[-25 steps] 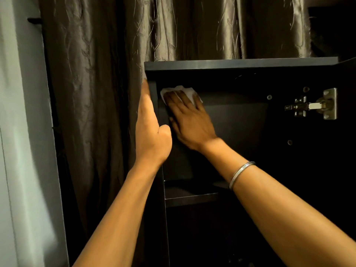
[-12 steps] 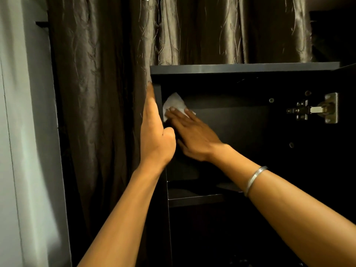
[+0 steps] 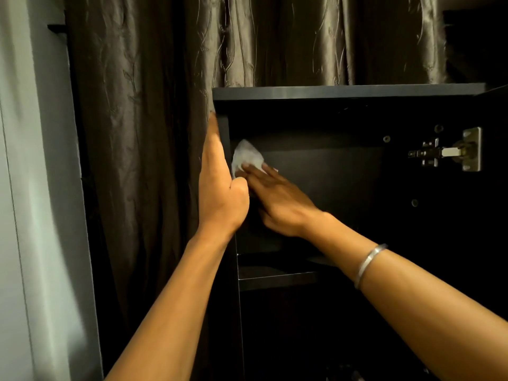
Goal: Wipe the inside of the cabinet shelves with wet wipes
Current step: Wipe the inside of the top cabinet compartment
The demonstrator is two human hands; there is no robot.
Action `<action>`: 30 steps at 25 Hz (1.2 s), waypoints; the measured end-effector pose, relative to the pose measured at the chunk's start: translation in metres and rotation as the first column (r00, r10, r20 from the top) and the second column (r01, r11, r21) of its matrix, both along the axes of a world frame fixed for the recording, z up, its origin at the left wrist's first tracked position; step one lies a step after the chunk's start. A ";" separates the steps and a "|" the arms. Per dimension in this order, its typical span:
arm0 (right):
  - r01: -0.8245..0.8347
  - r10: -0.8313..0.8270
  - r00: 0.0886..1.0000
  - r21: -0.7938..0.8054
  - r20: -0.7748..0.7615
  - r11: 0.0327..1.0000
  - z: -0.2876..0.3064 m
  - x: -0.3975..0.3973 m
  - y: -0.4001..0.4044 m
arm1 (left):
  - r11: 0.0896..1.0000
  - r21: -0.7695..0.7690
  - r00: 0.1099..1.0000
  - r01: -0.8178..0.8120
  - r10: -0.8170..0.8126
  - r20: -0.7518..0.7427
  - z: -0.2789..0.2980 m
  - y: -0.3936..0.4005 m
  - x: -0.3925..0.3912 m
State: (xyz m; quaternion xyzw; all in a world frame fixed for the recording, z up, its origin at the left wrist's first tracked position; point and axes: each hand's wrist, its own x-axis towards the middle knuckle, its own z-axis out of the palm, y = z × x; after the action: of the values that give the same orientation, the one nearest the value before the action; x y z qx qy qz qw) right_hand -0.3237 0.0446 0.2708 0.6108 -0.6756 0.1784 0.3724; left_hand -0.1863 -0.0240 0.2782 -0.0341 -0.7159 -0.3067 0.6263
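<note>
Head view | right hand (image 3: 277,199), fingers flat and together, is pressing wet wipe (image 3: 246,158) against cabinet (image 3: 330,90) inner left wall | left hand (image 3: 220,185), fingers straight, is bracing side panel | risk: wipe bunching, slipping free

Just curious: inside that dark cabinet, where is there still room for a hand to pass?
Free: the back panel between the right hand and the hinge. Crowded: the upper left corner, where the left hand rests on the side panel's edge and the wipe is pressed.
</note>
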 end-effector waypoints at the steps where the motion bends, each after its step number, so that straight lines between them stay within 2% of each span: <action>1: -0.005 0.006 0.999 -0.048 0.032 0.999 0.018 0.001 -0.006 | 1.000 0.000 1.000 -0.006 0.006 -0.003 0.000 0.001 0.000; 4: 0.010 -0.012 1.000 -0.135 -0.015 0.991 0.053 0.006 -0.014 | 1.000 -0.012 1.000 -0.026 0.025 -0.005 0.000 0.001 0.000; 7: 0.079 -0.090 0.995 -0.198 -0.047 0.977 0.040 -0.015 0.003 | 1.000 -0.011 1.000 -0.018 0.018 0.002 0.000 0.002 0.002; 9: 0.190 -0.194 0.981 -0.307 0.018 0.933 0.025 -0.047 0.030 | 1.000 0.004 0.999 -0.030 0.030 0.011 0.000 0.002 0.001; 11: 0.296 -0.246 0.953 -0.375 0.175 0.879 0.019 -0.070 0.056 | 0.999 0.015 0.998 -0.052 0.052 0.018 0.001 0.003 0.001; 13: 0.308 -0.189 0.939 -0.458 0.287 0.834 0.016 -0.076 0.061 | 0.999 0.009 0.999 -0.049 0.049 0.019 0.000 0.003 0.001; 14: 0.268 -0.146 0.948 -0.464 0.283 0.844 0.011 -0.071 0.056 | 0.999 0.008 0.999 -0.048 0.048 0.023 -0.001 0.004 0.002; 15: 0.189 -0.101 0.970 -0.421 0.223 0.887 0.004 -0.064 0.050 | 0.999 0.007 0.998 -0.054 0.054 0.027 0.000 0.004 0.003; 17: 0.016 -0.013 1.000 -0.145 0.018 0.989 -0.020 -0.051 0.044 | 0.997 0.003 0.996 -0.078 0.078 0.034 0.000 0.005 0.002; 19: -0.017 0.045 0.981 0.148 -0.190 0.989 -0.038 -0.058 0.061 | 0.993 0.015 0.993 -0.114 0.113 0.034 -0.003 0.004 0.001; 20: 0.004 0.055 0.957 0.201 -0.285 0.980 -0.040 -0.068 0.075 | 0.992 0.032 0.991 -0.126 0.125 0.038 -0.007 0.004 0.000; 21: 0.055 0.014 0.937 0.188 -0.350 0.981 -0.038 -0.080 0.090 | 0.989 0.062 0.990 -0.134 0.131 0.050 -0.011 0.006 -0.001; 23: 0.205 -0.193 0.932 0.007 -0.306 0.979 -0.025 -0.103 0.112 | 0.972 0.172 0.985 -0.162 0.150 0.082 -0.019 0.011 0.000; 25: 0.402 -0.416 0.909 -0.201 -0.028 0.893 -0.007 -0.105 0.113 | 0.943 0.264 0.978 -0.202 0.179 0.108 -0.024 0.017 0.001; 26: 0.451 -0.444 0.892 -0.241 0.087 0.859 -0.002 -0.098 0.102 | 0.937 0.283 0.977 -0.206 0.184 0.104 -0.025 0.017 0.000; 27: 0.437 -0.432 0.899 -0.232 0.075 0.869 -0.001 -0.087 0.089 | 0.934 0.294 0.978 -0.204 0.181 0.104 -0.025 0.018 0.001; 28: 0.373 -0.385 0.922 -0.159 -0.047 0.914 -0.007 -0.077 0.075 | 0.932 0.297 0.977 -0.207 0.181 0.112 -0.025 0.019 0.002; 29: 0.297 -0.297 0.925 -0.036 -0.236 0.954 -0.020 -0.070 0.062 | 0.931 0.294 0.975 -0.217 0.188 0.121 -0.025 0.019 0.002; 30: 0.257 -0.195 0.889 0.100 -0.414 0.961 -0.030 -0.069 0.061 | 0.930 0.289 0.971 -0.229 0.198 0.132 -0.025 0.019 0.003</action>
State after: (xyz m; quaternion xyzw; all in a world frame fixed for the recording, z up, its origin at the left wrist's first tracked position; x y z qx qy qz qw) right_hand -0.3925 0.1055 0.2407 0.5778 -0.6634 -0.0469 0.4731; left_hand -0.1834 -0.0045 0.2535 0.1556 -0.6907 -0.3436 0.6170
